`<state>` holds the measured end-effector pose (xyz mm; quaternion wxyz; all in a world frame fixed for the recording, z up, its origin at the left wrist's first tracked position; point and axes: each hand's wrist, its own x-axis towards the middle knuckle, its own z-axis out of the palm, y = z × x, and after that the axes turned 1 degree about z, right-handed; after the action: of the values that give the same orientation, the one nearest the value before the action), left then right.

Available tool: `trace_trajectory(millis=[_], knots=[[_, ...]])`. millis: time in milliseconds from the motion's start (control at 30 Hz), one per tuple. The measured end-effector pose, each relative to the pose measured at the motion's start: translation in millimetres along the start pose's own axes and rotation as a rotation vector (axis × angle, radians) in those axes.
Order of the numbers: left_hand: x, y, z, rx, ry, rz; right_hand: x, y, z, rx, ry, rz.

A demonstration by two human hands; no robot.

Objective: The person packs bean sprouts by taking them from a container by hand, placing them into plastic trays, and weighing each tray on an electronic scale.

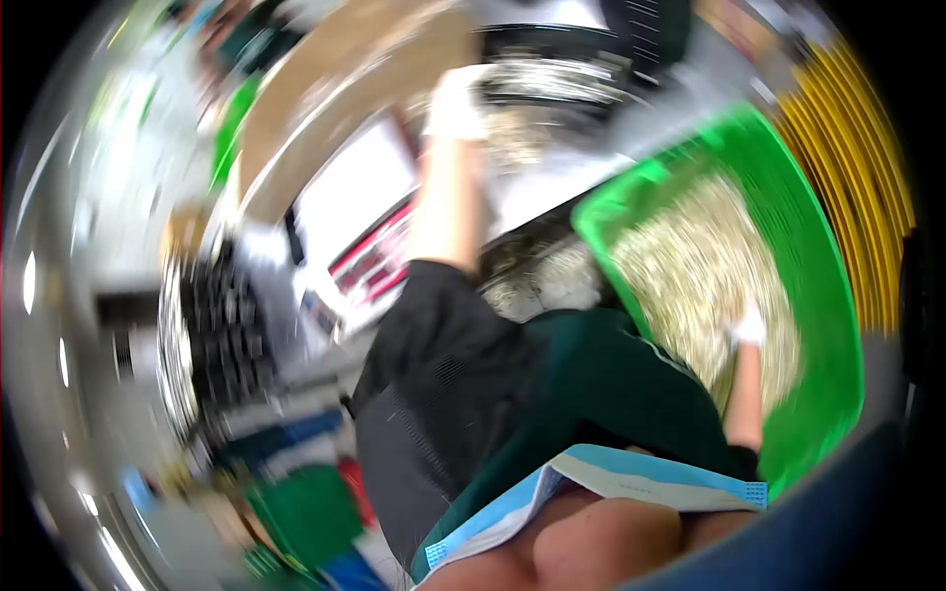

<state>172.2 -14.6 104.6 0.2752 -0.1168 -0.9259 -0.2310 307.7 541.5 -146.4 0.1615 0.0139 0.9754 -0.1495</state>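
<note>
My left hand (458, 103), in a white glove or finger covers, is stretched out at the left edge of a black tray (557, 74) that holds shiny pale pieces. Blur hides whether its fingers grip the tray's edge or only touch it. My right hand (749, 325), also partly covered in white, reaches down into a large green bin (838, 325). It is among or just over a thick layer of small, pale, shiny pieces (690, 266), and its fingers are smeared by motion. A small heap of similar pieces (517, 138) lies just below the black tray.
Yellow stacked trays or slats (847, 177) stand right of the bin. A white sheet with a red-edged panel (365, 197) lies left of my left arm, near a brown curved surface (345, 89). Black stacked trays (227, 335) stand at left. A person in green (305, 517) is nearby.
</note>
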Motion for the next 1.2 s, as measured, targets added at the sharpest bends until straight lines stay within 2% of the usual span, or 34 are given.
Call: trace_trajectory(millis=[67, 100, 133, 167, 200, 233, 267, 300, 333, 367, 433, 533, 567, 633, 700, 733, 800, 867, 900, 967, 1000, 1033, 1067, 1100, 1133, 1167, 1200], knots=[[-16.9, 28.8, 10.2, 0.132, 0.045, 0.078, 4.1, -27.0, -10.3, -0.234, -0.178, 0.243], [-20.2, 39.7, 27.8, -0.058, 0.034, 0.002, 7.1, -17.3, 1.6, -0.193, -0.085, 0.235], [-22.4, 59.8, 54.8, -0.866, -0.059, -0.346, 16.3, -1.1, 5.2, -0.096, -0.170, 0.225], [-18.2, 102.5, 62.3, -1.629, 0.163, -0.786, 9.3, -9.2, -15.9, -0.119, -0.189, 0.260], [-20.9, 140.6, 41.8, -1.838, -0.008, -0.993, 27.5, 26.8, 2.4, -0.035, -0.184, 0.148], [-31.3, 143.5, 70.8, -1.543, 0.128, -0.914, 37.1, 55.4, 12.2, 0.017, -0.130, 0.160], [-42.2, 153.0, 89.1, -1.436, 0.176, -0.837, 38.1, 77.2, 14.6, 0.185, -0.038, 0.029], [-49.8, 166.8, 80.5, -1.343, 0.098, -0.823, 25.7, 73.5, -0.9, 0.474, -0.069, 0.027], [-59.1, 163.9, 95.3, -1.568, 0.060, -0.740, 8.1, 59.3, -23.4, 0.763, -0.102, 0.033], [-65.8, 175.1, 101.8, -1.533, 0.251, -0.807, 1.8, 60.1, -32.7, 0.932, -0.110, 0.064], [-81.0, 154.9, 129.4, -1.370, 0.155, -0.716, -1.8, 63.8, -58.1, 1.044, -0.082, 0.092], [-84.4, 166.2, 91.0, -1.511, 0.086, -0.647, 6.1, 63.1, -107.8, 1.058, -0.036, 0.008], [-84.4, 168.0, 87.9, -1.567, 0.076, -0.627, 10.1, 57.0, -126.3, 1.035, -0.024, -0.052], [-79.6, 188.3, 41.1, -1.428, -0.029, -0.664, 15.4, 24.3, -165.7, 0.937, -0.023, -0.239], [-75.0, 191.6, 34.7, -1.022, -0.032, -0.685, 13.9, -50.4, -201.6, 0.700, -0.020, -0.492], [-71.6, 194.1, 27.7, -1.018, -0.033, -0.657, 10.3, -96.4, -219.7, 0.566, 0.007, -0.626], [-64.9, 197.1, 8.6, -0.875, -0.037, -0.568, 18.3, -164.6, -241.7, 0.048, 0.165, -0.908], [-55.8, 197.8, -16.5, -0.717, -0.078, -0.509, 10.6, -244.6, -247.6, -0.473, 0.428, -1.050], [-53.4, 195.6, -27.9, -0.677, -0.119, -0.502, 13.3, -277.5, -240.9, -0.625, 0.535, -1.070], [-51.6, 181.7, -50.9, -0.626, -0.197, -0.552, 5.1, -358.5, -234.9, -0.744, 0.471, -1.051], [-49.6, 161.8, -36.6, -0.606, -0.145, -0.576, 41.8, -379.2, -215.3, -0.765, 0.545, -0.980], [-54.1, 150.8, -58.3, -0.661, -0.144, -0.677, 85.9, -400.9, -192.9, -0.780, 0.617, -0.909], [-56.6, 124.3, -48.5, -0.645, -0.019, -0.682, 92.5, -440.7, -185.0, -0.928, 0.598, -0.876], [-59.1, 97.2, -37.9, -0.628, 0.104, -0.685, 94.4, -474.0, -173.6, -0.914, 0.657, -0.882], [-70.4, 85.9, -76.0, -0.868, 0.112, -0.749, 76.6, -508.8, -168.1, -0.849, 0.685, -0.956], [-77.5, 68.5, -77.1, -1.031, 0.317, -0.807, 55.2, -540.6, -163.7, -0.781, 0.709, -1.029], [-85.2, 49.0, -83.1, -0.978, 0.385, -0.834, 38.8, -568.4, -159.5, -0.710, 0.676, -1.111]])
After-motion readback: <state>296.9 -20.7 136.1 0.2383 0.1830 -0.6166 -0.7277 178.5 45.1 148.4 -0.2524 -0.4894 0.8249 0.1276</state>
